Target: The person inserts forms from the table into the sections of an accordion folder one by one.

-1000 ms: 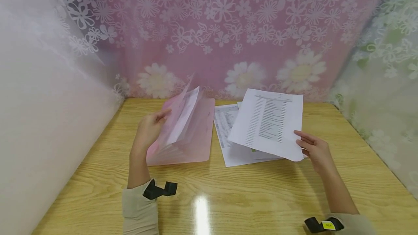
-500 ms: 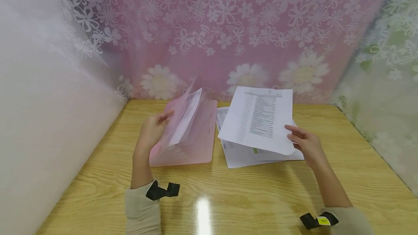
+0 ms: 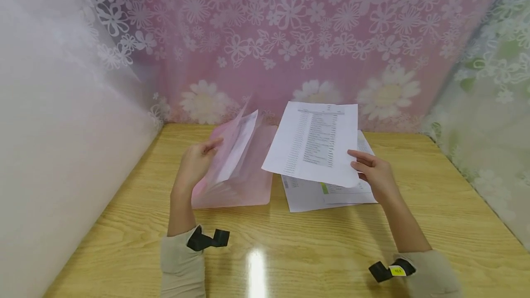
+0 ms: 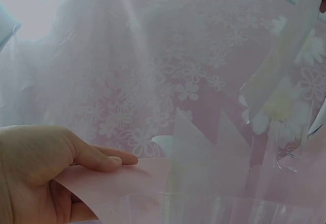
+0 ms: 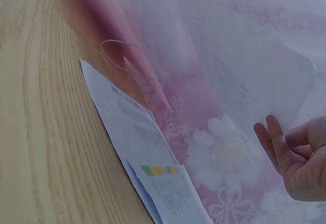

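My left hand [image 3: 196,164] pinches the front cover of a pink document folder [image 3: 254,183], which stands partly open on the table. Clear sleeves fan out inside it, and a white printed sheet [image 3: 239,146] shows in one of them. In the left wrist view the thumb lies over the pink cover [image 4: 147,175]. My right hand [image 3: 374,174] pinches a loose printed sheet [image 3: 310,144] by its right edge, holding it raised and tilted. Its lower left corner overlaps the folder's right side in the head view. Beneath it lie other printed papers [image 3: 306,199], partly hidden.
The wooden table [image 3: 290,252] reaches back to a pink flowered curtain [image 3: 265,49]. A pale wall [image 3: 62,128] stands on the left and a flowered sheet [image 3: 488,151] hangs on the right. A green and yellow strip [image 5: 160,170] marks one lower paper.
My right hand has moved left and slightly up with the printed sheet, bringing it to the folder's edge and uncovering papers at the right. The left hand keeps its hold on the cover.
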A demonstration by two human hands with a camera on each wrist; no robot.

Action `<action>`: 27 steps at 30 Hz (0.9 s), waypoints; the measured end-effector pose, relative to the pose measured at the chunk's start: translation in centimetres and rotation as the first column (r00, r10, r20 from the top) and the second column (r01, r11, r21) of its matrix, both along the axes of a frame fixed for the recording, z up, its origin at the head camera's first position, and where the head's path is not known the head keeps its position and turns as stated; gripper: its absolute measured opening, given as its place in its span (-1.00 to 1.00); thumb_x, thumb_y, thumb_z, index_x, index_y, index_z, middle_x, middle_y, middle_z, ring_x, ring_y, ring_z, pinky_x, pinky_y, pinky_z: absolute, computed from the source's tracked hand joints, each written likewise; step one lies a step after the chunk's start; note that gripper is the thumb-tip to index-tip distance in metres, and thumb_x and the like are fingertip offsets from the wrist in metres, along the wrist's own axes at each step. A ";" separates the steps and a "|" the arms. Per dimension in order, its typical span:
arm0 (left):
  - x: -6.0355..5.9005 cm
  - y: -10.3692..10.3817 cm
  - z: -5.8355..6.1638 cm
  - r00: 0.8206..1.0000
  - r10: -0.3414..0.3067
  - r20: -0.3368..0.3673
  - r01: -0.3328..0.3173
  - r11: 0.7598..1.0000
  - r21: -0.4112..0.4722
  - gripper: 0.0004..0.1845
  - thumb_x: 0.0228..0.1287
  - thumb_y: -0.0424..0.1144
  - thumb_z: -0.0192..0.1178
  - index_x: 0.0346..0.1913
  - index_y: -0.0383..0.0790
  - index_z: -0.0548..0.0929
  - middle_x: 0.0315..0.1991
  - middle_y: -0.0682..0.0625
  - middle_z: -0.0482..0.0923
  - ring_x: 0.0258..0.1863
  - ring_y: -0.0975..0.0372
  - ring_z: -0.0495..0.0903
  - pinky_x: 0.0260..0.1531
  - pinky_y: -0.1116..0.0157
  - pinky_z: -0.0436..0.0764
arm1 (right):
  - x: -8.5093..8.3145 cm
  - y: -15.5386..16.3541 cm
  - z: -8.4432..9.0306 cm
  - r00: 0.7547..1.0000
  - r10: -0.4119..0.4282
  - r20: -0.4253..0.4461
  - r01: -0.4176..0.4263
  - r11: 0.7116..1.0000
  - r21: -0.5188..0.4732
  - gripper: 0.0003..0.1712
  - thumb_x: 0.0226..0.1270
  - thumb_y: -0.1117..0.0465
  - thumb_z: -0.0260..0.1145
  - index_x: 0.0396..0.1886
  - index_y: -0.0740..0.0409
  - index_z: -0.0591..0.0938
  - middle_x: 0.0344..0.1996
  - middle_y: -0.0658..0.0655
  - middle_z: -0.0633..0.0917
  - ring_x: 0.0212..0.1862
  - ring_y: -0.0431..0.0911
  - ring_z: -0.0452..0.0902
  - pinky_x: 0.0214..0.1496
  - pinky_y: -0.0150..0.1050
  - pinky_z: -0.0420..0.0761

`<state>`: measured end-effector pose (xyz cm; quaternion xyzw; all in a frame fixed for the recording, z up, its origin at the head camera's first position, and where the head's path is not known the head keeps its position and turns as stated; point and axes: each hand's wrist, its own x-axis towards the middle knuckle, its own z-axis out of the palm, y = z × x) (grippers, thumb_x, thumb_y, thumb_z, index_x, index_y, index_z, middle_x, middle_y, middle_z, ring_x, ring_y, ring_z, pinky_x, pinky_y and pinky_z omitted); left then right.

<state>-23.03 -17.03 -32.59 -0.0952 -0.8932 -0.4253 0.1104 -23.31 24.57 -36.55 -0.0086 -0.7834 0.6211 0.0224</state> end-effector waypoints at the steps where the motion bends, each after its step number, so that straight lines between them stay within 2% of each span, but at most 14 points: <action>1: 0.0 0.0 0.0 1.000 0.000 -0.004 0.000 1.000 -0.001 -0.66 0.38 -0.34 -0.05 0.16 -0.24 0.53 0.04 -0.16 0.52 -0.72 0.21 0.10 -0.57 0.22 0.24 | -0.1 -0.2 0.1 1.000 0.001 -0.001 -0.001 1.000 -0.002 -0.47 0.31 0.15 0.22 0.23 0.24 0.43 0.00 -0.05 0.49 -0.02 -0.22 0.33 -0.21 -0.45 0.47; 12: 0.2 0.0 0.1 0.999 0.008 -0.036 -0.009 1.000 -0.015 -0.67 0.37 -0.34 -0.02 0.14 -0.24 0.55 0.02 -0.15 0.54 -0.68 0.18 0.12 -0.56 0.22 0.23 | -1.2 -2.7 0.6 1.000 0.003 0.007 -0.003 1.000 0.017 -0.48 0.34 0.18 0.18 0.24 0.30 0.40 0.17 0.22 0.39 0.01 -0.16 0.33 -0.18 -0.43 0.48; 18: 0.0 0.2 0.0 0.999 0.004 -0.050 -0.004 1.000 -0.016 -0.67 0.35 -0.36 -0.01 0.12 -0.26 0.56 0.00 -0.14 0.55 -0.67 0.20 0.12 -0.55 0.24 0.23 | -1.4 -3.7 1.0 1.000 0.012 -0.022 -0.011 1.000 0.020 -0.51 0.34 0.25 0.16 0.22 0.34 0.41 0.17 0.26 0.38 -0.01 -0.12 0.32 -0.21 -0.42 0.49; 27: 0.0 0.1 0.0 1.000 -0.009 -0.007 0.008 1.000 -0.008 -0.66 0.38 -0.35 -0.04 0.16 -0.25 0.53 0.05 -0.14 0.52 -0.65 0.17 0.13 -0.56 0.23 0.23 | -0.9 -5.6 1.4 0.998 0.060 -0.023 -0.059 0.996 0.070 -0.55 0.32 0.27 0.16 0.19 0.29 0.47 0.14 0.25 0.44 -0.09 -0.12 0.45 -0.23 -0.38 0.51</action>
